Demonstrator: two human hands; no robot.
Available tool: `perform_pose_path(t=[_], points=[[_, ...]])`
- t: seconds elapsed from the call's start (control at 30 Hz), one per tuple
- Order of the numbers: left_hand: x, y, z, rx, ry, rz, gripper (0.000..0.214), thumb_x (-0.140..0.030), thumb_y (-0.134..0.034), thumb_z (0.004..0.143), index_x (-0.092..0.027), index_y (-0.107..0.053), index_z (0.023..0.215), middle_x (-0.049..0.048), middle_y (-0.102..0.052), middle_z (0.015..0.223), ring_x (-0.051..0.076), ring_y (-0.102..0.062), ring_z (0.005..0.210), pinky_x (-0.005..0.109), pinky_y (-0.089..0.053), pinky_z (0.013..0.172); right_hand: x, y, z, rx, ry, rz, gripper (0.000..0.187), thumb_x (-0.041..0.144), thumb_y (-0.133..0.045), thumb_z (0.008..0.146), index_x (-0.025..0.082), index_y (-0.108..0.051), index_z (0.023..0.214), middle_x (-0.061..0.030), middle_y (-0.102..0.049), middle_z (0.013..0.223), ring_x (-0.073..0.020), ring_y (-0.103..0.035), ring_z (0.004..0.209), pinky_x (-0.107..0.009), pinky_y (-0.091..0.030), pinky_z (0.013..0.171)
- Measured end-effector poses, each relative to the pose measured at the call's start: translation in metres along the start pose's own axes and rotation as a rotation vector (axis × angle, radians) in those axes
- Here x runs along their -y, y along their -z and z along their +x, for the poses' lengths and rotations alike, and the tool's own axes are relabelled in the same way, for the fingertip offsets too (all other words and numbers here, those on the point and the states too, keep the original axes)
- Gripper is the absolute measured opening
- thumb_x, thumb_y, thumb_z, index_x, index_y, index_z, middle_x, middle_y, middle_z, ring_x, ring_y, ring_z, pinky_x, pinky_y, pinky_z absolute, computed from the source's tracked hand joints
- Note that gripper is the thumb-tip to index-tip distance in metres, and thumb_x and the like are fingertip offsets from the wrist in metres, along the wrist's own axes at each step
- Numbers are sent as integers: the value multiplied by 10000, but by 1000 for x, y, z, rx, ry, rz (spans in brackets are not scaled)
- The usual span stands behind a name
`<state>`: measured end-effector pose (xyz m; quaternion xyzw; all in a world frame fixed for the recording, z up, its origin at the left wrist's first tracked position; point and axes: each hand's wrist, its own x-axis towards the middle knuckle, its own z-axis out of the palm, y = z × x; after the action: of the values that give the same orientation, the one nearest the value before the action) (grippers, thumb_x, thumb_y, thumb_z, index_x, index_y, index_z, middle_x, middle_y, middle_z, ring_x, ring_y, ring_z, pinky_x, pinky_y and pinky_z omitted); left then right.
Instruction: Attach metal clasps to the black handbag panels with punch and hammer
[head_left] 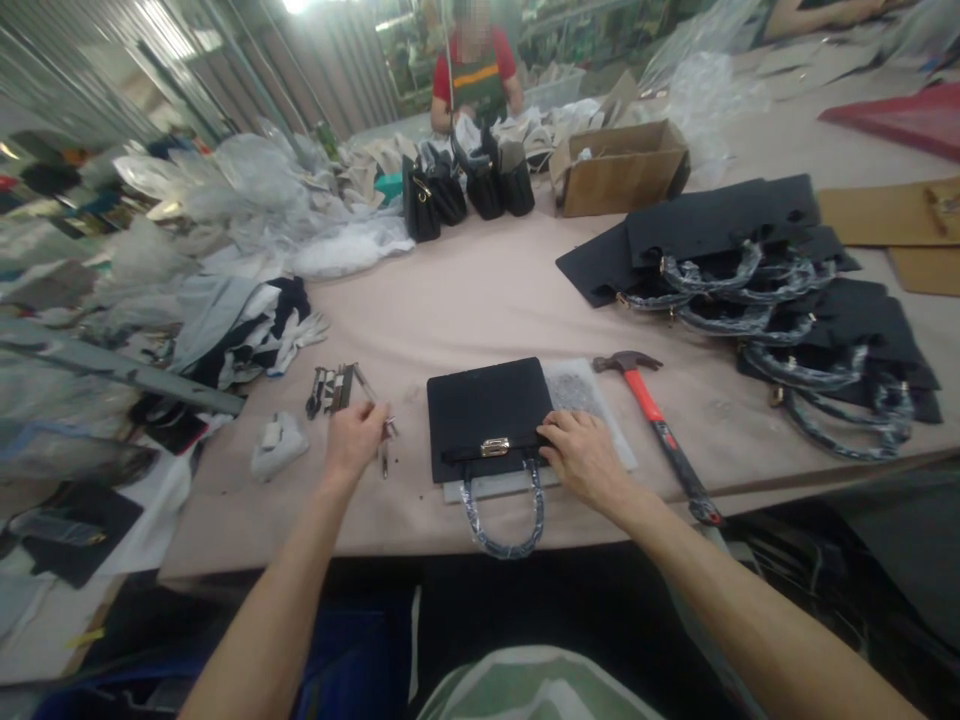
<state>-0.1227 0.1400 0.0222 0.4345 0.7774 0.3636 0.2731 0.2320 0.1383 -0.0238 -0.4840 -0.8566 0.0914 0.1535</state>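
A black bag panel (484, 410) with a gold clasp (495, 447) and a wrapped handle (504, 515) lies on a light pad (592, 400) near the table's front edge. My right hand (581, 452) rests on the panel's right lower corner, fingers curled and pressing it. My left hand (354, 437) is closed round a small metal tool (388, 440) to the left of the panel, next to a cluster of small metal tools (334, 388).
A red-handled hammer (656, 420) lies right of the pad. A stack of black panels with wrapped handles (780, 290) fills the right side. Finished black bags (465, 185), a cardboard box (619, 165) and a person in red (476, 75) are at the far end. Plastic wrapping and cloth (225, 230) pile up on the left.
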Motion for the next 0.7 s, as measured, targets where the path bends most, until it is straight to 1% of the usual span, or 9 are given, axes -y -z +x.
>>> perform_pose_path(t=[0.07, 0.1, 0.17, 0.27, 0.37, 0.47, 0.53, 0.6, 0.7], points=[[27, 37, 6, 22, -6, 528, 370, -409, -577, 843, -190, -562, 546, 62, -597, 560, 271, -668, 707, 337, -522, 668, 1, 2, 4, 16, 40, -36, 201, 214, -632, 925, 211, -706, 1112, -87, -670, 1133, -255, -525, 991, -398, -349, 857], [39, 49, 5, 34, -3, 727, 388, -400, -543, 876, -187, -577, 553, 82, -613, 584, 292, -677, 730, 357, -525, 683, 2, 2, 6, 26, 65, -52, 208, 212, -620, 933, 219, -705, 1122, -87, -670, 1121, -253, -519, 983, -393, -336, 844], [56, 56, -6, 22, -24, 994, 394, -395, -493, 931, -157, -651, 659, 145, -678, 725, 337, -689, 810, 417, -541, 733, 4, 3, 10, 61, 114, -84, 214, 203, -585, 950, 224, -702, 1127, -91, -667, 1081, -249, -505, 957, -384, -316, 811], [59, 33, -38, -19, -212, 1053, 349, -361, -454, 994, -112, -696, 1020, 204, -691, 1100, 351, -658, 1052, 472, -535, 898, 4, 4, 16, 143, 192, -131, 224, 146, -522, 957, 192, -694, 1092, -103, -640, 1012, -239, -485, 906, -373, -310, 776], [35, -12, -70, 147, -533, 855, 281, -292, -510, 1006, -160, -620, 1227, 135, -635, 1265, 264, -630, 1124, 372, -536, 942, 5, 6, 18, 195, 281, -169, 243, 90, -485, 941, 164, -669, 1081, -111, -601, 997, -233, -465, 877, -363, -325, 771], [4, -50, -88, 258, -696, 841, 240, -247, -570, 981, -190, -591, 1214, 96, -621, 1181, 241, -606, 1078, 349, -537, 896, 8, 8, 17, 175, 350, -222, 323, 74, -462, 941, 163, -627, 1203, -111, -576, 997, -237, -449, 850, -363, -337, 766], [-11, -64, -89, 314, -771, 920, 141, -169, -541, 972, -176, -603, 1099, 91, -614, 1090, 248, -590, 1027, 360, -529, 861, 9, 7, 15, 150, 366, -253, 360, 65, -452, 940, 160, -610, 1249, -112, -572, 988, -241, -445, 841, -363, -343, 756], [-18, -67, -87, 368, -851, 991, 153, -73, -490, 945, -156, -599, 1012, 98, -605, 1035, 256, -578, 980, 367, -520, 819, 8, 4, 13, 134, 363, -255, 349, 58, -458, 931, 162, -633, 1214, -116, -580, 995, -242, -452, 848, -361, -360, 755], [-15, -61, -81, 419, -975, 1047, 210, -4, -469, 889, -123, -604, 998, 119, -608, 995, 271, -572, 919, 376, -513, 755, -2, -5, 10, 85, 342, -152, 314, 38, -476, 905, 172, -692, 1090, -116, -612, 1030, -231, -483, 877, -351, -412, 786]])
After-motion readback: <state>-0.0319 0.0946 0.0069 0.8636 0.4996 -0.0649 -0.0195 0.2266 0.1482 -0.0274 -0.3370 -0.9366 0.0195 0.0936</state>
